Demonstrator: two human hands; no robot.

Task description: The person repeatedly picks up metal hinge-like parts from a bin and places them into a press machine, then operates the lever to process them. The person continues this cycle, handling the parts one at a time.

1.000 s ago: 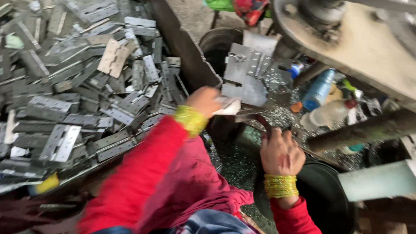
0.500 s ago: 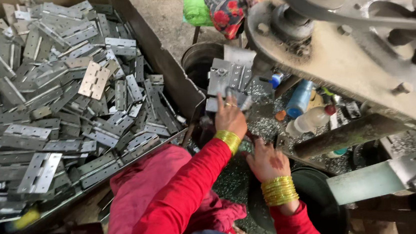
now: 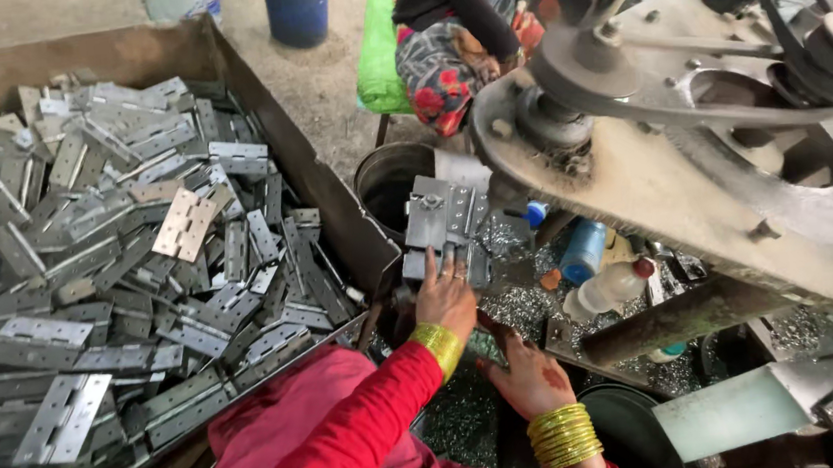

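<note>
Left hand (image 3: 445, 297) laid flat, fingers spread, on a stack of grey perforated steel hinge plates (image 3: 444, 224) — pressed down rather than pinched, seemingly to keep the pile square and steady on its perch just beside the dark round metal bucket (image 3: 390, 181). Right hand (image 3: 528, 380) lowered among the glittering metal shavings (image 3: 473, 415) on the worktop, fingers partly curled; whether anything was pinched there, cannot tell. Gold bangles on both wrists, red sleeves above.

Heaped to the left, a large rusty sheet-metal bin (image 3: 254, 98) full of loose grey hinges (image 3: 118, 270), lying every way — kept within easy arm's reach of the stack. Overhead on the right, a heavy grimy press machine with a belt wheel (image 3: 690, 140), its frame slanting over the work spot. Tucked beneath it, a blue plastic bottle (image 3: 582, 250) and a clear plastic bottle with red cap (image 3: 607, 290), lying tilted — close by, out of the press's path. Beyond, another person in patterned cloth on a green stool (image 3: 379, 57).
</note>
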